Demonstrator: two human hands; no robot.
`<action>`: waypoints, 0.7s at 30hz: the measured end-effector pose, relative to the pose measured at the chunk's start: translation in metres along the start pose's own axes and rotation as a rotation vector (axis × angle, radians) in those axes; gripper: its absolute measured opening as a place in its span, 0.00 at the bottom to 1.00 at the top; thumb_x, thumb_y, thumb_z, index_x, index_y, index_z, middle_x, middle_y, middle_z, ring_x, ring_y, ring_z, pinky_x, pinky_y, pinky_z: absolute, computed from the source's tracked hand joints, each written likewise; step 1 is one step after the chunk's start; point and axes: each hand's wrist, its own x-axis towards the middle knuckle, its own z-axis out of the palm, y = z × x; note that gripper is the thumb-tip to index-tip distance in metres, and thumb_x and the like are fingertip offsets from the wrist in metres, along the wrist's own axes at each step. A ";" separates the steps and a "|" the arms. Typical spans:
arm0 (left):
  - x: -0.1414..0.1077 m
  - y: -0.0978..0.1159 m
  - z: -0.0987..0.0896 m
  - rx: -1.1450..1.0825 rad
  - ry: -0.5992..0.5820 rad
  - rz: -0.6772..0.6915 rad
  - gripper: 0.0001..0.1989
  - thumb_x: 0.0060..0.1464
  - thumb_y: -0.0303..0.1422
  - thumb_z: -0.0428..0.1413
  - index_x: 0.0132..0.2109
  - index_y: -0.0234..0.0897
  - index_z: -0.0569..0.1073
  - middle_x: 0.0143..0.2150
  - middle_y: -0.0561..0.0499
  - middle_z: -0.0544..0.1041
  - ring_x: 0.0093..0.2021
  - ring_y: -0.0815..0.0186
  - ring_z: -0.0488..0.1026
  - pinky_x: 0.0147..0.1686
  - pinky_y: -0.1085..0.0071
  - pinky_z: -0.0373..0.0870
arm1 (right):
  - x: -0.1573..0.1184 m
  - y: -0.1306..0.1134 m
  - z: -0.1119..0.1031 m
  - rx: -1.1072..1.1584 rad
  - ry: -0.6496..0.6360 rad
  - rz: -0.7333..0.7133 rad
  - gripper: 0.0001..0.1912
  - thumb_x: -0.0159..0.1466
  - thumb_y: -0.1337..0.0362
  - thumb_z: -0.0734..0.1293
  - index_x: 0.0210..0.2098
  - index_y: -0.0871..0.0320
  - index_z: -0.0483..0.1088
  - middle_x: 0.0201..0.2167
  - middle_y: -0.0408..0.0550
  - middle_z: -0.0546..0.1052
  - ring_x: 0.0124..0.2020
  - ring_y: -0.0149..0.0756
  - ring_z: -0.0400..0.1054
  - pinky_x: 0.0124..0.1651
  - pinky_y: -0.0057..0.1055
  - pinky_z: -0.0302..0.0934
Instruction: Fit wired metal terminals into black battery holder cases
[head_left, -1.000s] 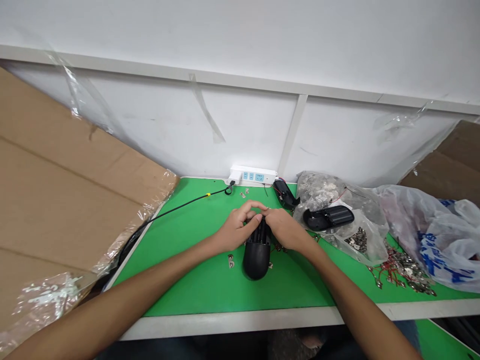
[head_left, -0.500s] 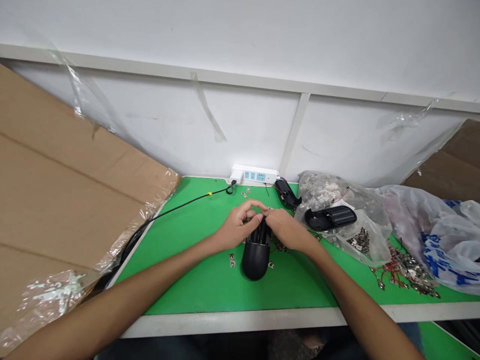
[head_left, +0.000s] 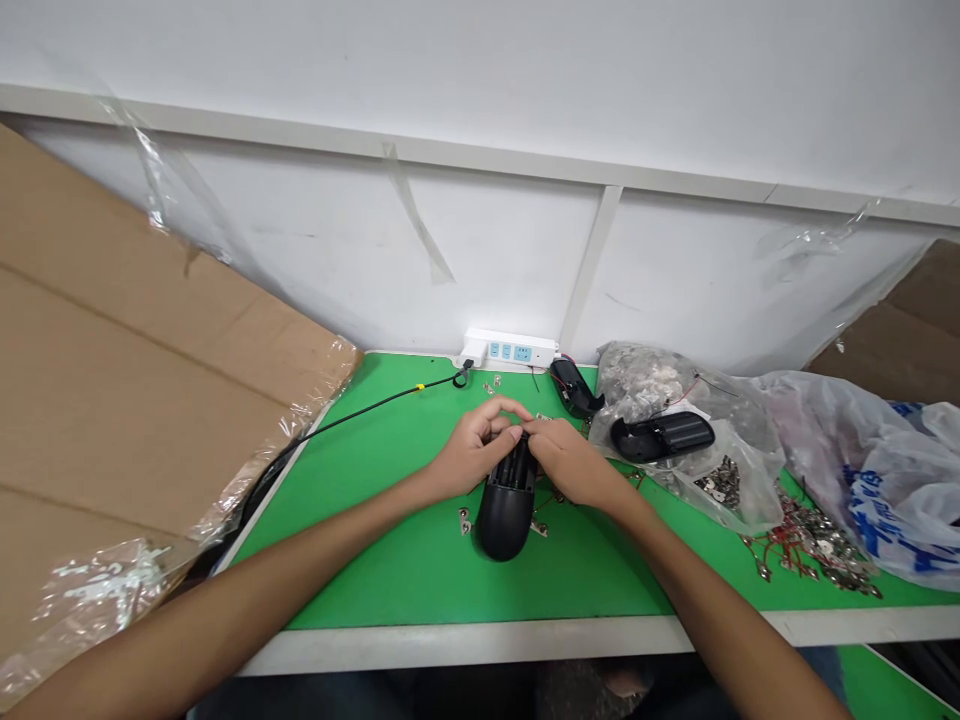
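Observation:
A black plastic battery housing (head_left: 504, 520) with a rounded near end and long open slots lies in front of me on the green tabletop (head_left: 390, 580). My left hand (head_left: 484, 445) grips its far left side, thumb on the rim and index finger arched over the far end. From the right, my right hand (head_left: 566, 455) presses its fingers onto the same far end. The fingertips of both hands meet there, and any small part between them is hidden. Small metal battery contacts (head_left: 465, 521) lie beside the housing.
Behind are a white power strip (head_left: 517, 350) with a black cable (head_left: 375, 402) and a wired black housing (head_left: 574, 388). Another housing (head_left: 664, 436) rests on a plastic bag (head_left: 630, 375) at right, near a heap of wired contacts (head_left: 825, 550). Cardboard (head_left: 150, 350) leans at left.
The near end of the housing has swung slightly left. My right hand has shifted a little left at the far end, while my left hand keeps nearly the same place.

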 end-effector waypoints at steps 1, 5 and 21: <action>0.000 0.000 0.000 -0.001 -0.002 0.004 0.20 0.67 0.49 0.60 0.54 0.38 0.73 0.25 0.59 0.65 0.25 0.71 0.60 0.28 0.75 0.57 | 0.000 -0.001 0.000 0.017 0.001 0.008 0.17 0.73 0.72 0.52 0.28 0.53 0.55 0.26 0.43 0.67 0.30 0.36 0.60 0.35 0.33 0.52; 0.000 -0.002 -0.001 0.002 -0.005 0.003 0.20 0.67 0.49 0.60 0.54 0.38 0.73 0.26 0.58 0.66 0.25 0.71 0.61 0.28 0.75 0.58 | 0.000 -0.003 0.000 0.041 -0.002 0.020 0.16 0.72 0.72 0.52 0.29 0.54 0.60 0.27 0.44 0.70 0.30 0.36 0.61 0.35 0.33 0.51; 0.001 -0.003 0.000 0.063 0.030 0.039 0.17 0.68 0.47 0.59 0.53 0.39 0.74 0.24 0.59 0.64 0.25 0.70 0.59 0.28 0.74 0.55 | 0.002 0.001 0.000 0.032 0.008 0.034 0.15 0.72 0.71 0.54 0.30 0.56 0.64 0.27 0.44 0.70 0.30 0.35 0.61 0.34 0.32 0.53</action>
